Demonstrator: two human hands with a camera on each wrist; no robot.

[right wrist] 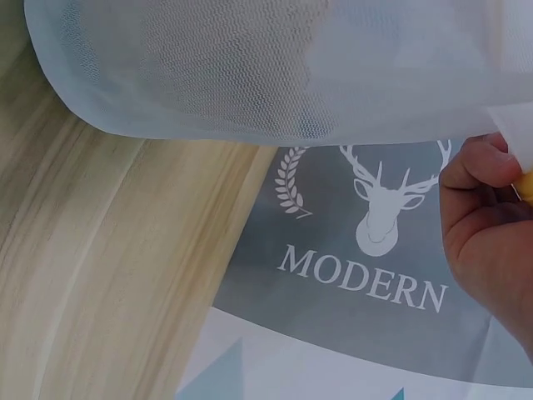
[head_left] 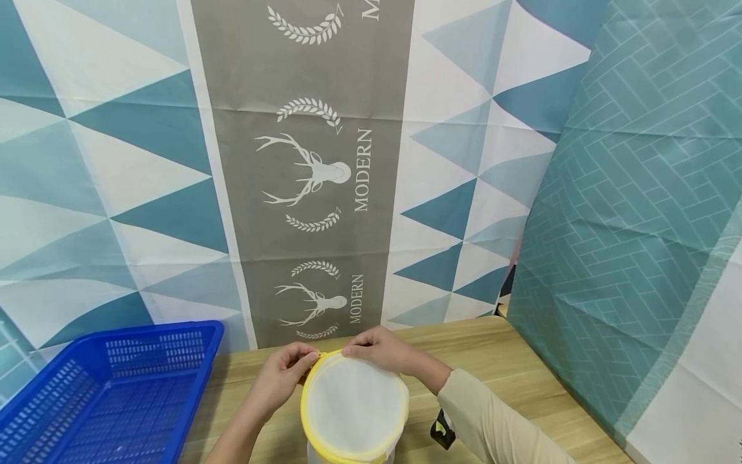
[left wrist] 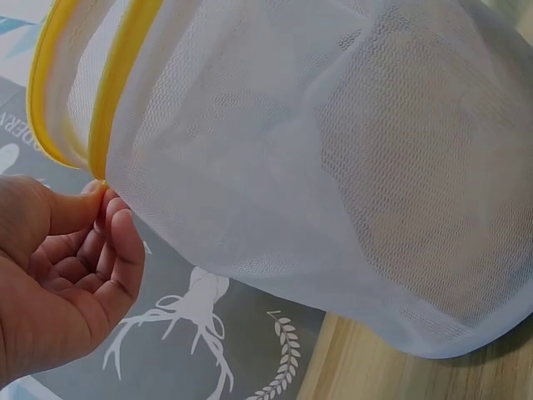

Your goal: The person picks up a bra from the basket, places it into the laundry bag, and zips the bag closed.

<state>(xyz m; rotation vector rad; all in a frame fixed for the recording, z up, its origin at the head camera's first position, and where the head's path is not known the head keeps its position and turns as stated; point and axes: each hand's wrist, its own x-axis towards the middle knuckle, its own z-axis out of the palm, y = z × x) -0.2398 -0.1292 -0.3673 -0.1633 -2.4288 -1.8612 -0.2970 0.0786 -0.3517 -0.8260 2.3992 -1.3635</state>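
A white mesh laundry bag (head_left: 356,406) with a yellow zipper (head_left: 306,419) round its round lid stands upright at the table's front middle. My left hand (head_left: 281,380) pinches the zipper at the lid's far left edge between thumb and forefinger. In the left wrist view the two yellow zipper edges (left wrist: 125,75) spread apart above the fingertips and meet at them. The right hand (head_left: 379,351) grips the bag's far rim, thumb on top of the lid. From the right wrist view, its curled fingers (right wrist: 479,162) hold white fabric beside a bit of yellow edging.
A blue plastic basket (head_left: 197,386) with slotted walls stands on the left of the wood-grain table (head_left: 481,341). Beside the right sleeve is a small black item (head_left: 443,432) with a yellow-green mark. Patterned cloth (head_left: 313,232) hangs behind, and a teal sheet (head_left: 626,212) at right.
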